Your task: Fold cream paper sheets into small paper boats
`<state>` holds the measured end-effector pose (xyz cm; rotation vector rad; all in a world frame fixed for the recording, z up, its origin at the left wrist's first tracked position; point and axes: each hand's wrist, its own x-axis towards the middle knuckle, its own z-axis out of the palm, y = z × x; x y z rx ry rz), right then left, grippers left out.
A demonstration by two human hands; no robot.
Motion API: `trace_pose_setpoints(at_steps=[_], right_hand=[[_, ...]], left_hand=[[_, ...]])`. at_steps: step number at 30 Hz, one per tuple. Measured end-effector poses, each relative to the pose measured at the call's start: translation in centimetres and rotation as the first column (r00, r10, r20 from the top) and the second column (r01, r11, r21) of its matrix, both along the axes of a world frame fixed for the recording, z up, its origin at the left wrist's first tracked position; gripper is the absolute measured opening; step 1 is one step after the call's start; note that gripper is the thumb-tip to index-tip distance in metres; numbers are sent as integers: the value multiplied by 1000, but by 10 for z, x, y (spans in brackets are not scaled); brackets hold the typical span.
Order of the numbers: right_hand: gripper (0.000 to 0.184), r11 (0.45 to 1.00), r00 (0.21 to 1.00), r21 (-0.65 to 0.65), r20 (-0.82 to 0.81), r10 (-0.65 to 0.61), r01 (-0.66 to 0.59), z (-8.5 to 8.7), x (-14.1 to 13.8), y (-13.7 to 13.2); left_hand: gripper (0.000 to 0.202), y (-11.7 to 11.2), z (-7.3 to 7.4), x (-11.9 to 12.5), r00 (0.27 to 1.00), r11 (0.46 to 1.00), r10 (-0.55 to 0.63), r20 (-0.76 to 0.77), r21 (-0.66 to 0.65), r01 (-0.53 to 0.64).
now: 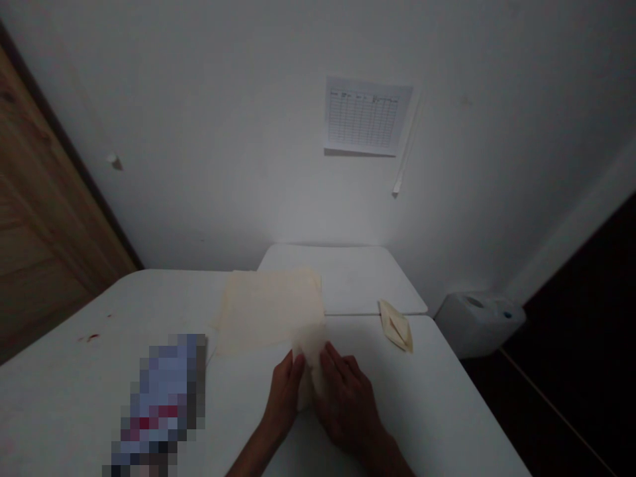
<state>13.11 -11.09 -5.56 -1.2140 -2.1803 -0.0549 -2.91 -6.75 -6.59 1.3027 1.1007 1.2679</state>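
On my feed, the left hand and right hand are closing on a folded cream paper, gripping it between them just above the white table. A stack of cream sheets is lying just ahead, with a small folded paper off to the right. I'm getting no readable writing from the pixelated object or the wall's grid chart.

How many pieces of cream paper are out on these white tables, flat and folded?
Flat cream paper: 1
Folded paper between the left hand and right hand: 1
Loose folded paper: 1
Total: 3
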Motion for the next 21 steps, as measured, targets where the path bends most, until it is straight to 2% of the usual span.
trace_pose_setpoints(at_steps=[2, 4, 7, 9, 11, 14, 16, 19, 21], right_hand=[[67, 997, 997, -33, 12, 70, -69, 2, -1, -2], [63, 995, 996, -45, -31, 86, -88, -1, 0, -2], [47, 999, 971, -39, -240, -9, -1, -10, 4, 5], [39, 994, 884, -79, -455, -106, 79, -15, 7, 10], [38, 977, 737, -191, -647, -195, 91, -16, 8, 15], [50, 927, 489, -369, -821, -293, -63, -15, 9, 21], [61, 880, 371, -427, -867, -333, -207, -12, 10, 22], [74, 825, 295, -468, -875, -383, -318, -8, 13, 22], [78, 813, 278, -484, -870, -407, -324, -6, 15, 21]], left_hand=[[59, 0, 2, 1, 999, 1000, 25, -38, -18, -26], [54, 1, 5, 1, 997, 999, 35, -70, -33, -38], [50, 1, 6, 1, 997, 998, 28, -75, -59, -32], [47, 0, 6, 1, 998, 996, 7, -65, -84, -12], [45, -2, 7, 3, 998, 994, -31, -52, -107, 26], [45, -8, 11, 9, 992, 987, -113, -48, -120, 106], [44, -14, 13, 15, 985, 980, -163, -62, -121, 155], [43, -19, 15, 21, 977, 976, -194, -89, -120, 183], [42, -21, 14, 22, 982, 987, -142, -122, -93, 131]])
